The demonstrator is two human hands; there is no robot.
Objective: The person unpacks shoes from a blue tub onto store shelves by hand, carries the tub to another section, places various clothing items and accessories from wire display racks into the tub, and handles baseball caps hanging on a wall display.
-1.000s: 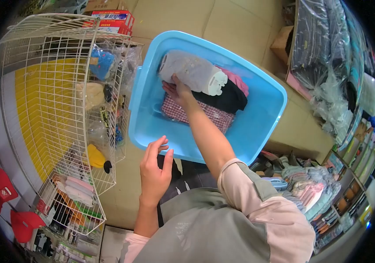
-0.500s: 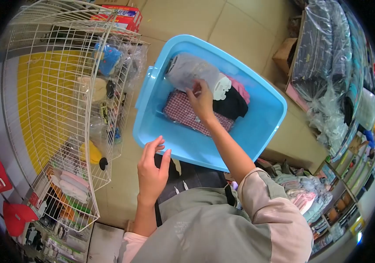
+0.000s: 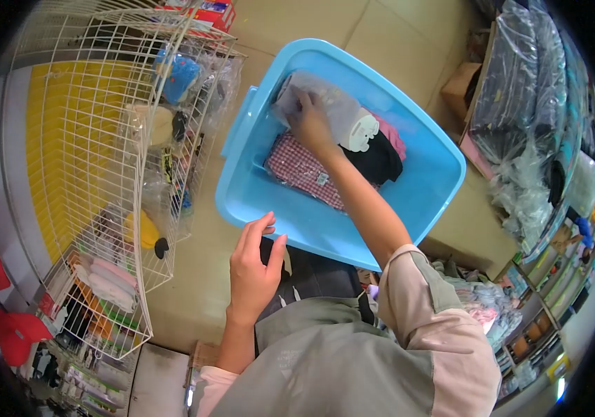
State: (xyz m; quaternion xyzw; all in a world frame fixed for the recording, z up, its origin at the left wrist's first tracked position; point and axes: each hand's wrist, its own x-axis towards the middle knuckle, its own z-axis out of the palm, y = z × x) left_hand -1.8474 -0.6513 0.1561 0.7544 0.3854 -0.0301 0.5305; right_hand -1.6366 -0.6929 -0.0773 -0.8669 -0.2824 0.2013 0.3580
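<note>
A light blue plastic tub point(image 3: 426, 125) stands on the floor in front of me. My right hand point(image 3: 311, 124) reaches into it, its bent fingers closed on the left part of a grey garment in a clear plastic bag point(image 3: 339, 104). Under and beside this lie a red checked garment in clear wrap point(image 3: 301, 167), a black piece of clothing point(image 3: 375, 158) with a white cut-out card point(image 3: 361, 132), and a pink piece point(image 3: 391, 132). My left hand point(image 3: 255, 267), fingers apart and holding nothing, hovers by the tub's near-left rim.
At left stands a white wire rack point(image 3: 141, 229) with bagged goods hanging on it. Red caps point(image 3: 19, 333) are at far left. Plastic-wrapped clothing point(image 3: 513, 90) and a cardboard box point(image 3: 461, 87) are at right. Piled bagged garments point(image 3: 485, 306) lie near my right elbow.
My right hand has moved farther up and left across the bagged grey garment. My left hand stays beside the near rim. The whole view has shifted slightly.
</note>
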